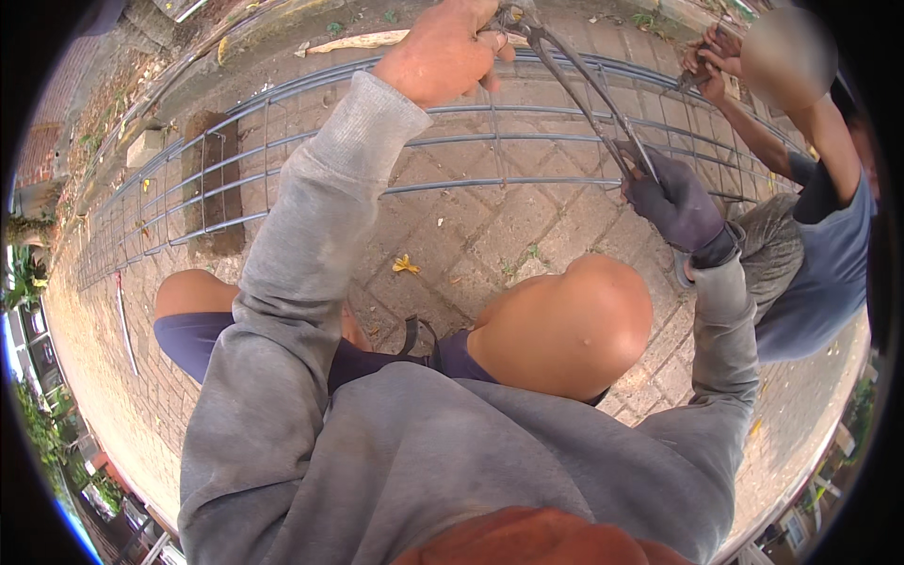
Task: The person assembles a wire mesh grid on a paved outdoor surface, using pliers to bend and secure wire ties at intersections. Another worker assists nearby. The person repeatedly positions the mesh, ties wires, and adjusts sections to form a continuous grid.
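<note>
A long cage of grey steel bars (452, 146) lies on the paved ground in front of my knees. My left hand (443, 52), bare, reaches over it and closes around the top bar at the jaws of long-handled pincers (584, 89). My right hand (673, 202), in a dark glove, grips the ends of the pincer handles lower right. The tool slants from upper middle down to the right across the cage.
Another person (810, 217) in a blue shirt crouches at the right, both hands at the cage's far end. Brick paving (471, 245) lies under the cage. A kerb and soil run along the upper left. A loose bar (122, 315) lies at left.
</note>
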Available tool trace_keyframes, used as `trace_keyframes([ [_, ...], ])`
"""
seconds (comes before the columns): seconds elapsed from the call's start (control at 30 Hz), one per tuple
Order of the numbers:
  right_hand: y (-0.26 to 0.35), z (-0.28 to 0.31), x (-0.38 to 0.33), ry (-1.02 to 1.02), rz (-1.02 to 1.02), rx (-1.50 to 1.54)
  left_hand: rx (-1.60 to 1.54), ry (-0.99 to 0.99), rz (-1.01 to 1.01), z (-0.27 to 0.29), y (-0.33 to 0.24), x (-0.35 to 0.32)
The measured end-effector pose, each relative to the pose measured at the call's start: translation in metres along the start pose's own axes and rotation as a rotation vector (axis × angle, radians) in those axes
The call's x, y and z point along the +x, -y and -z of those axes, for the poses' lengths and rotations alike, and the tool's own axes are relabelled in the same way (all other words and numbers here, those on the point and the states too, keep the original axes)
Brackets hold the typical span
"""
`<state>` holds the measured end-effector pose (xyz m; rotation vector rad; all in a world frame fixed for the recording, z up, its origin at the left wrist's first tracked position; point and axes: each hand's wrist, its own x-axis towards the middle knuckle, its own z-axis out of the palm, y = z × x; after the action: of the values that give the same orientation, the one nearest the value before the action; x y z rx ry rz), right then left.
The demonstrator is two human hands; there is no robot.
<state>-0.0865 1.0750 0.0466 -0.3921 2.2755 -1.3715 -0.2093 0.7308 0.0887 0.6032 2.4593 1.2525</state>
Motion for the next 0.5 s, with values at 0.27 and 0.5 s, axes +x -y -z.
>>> trace_keyframes([
  [0.27,-0.102,-0.17,-0.23,-0.268,-0.343,-0.295,0.05,0.568,-0.284,-0.107,0.033,-0.038],
  [0.5,-0.092,-0.234,-0.125,-0.72,-0.304,0.192,-1.058,0.33,0.303,-0.142,0.025,-0.047],
])
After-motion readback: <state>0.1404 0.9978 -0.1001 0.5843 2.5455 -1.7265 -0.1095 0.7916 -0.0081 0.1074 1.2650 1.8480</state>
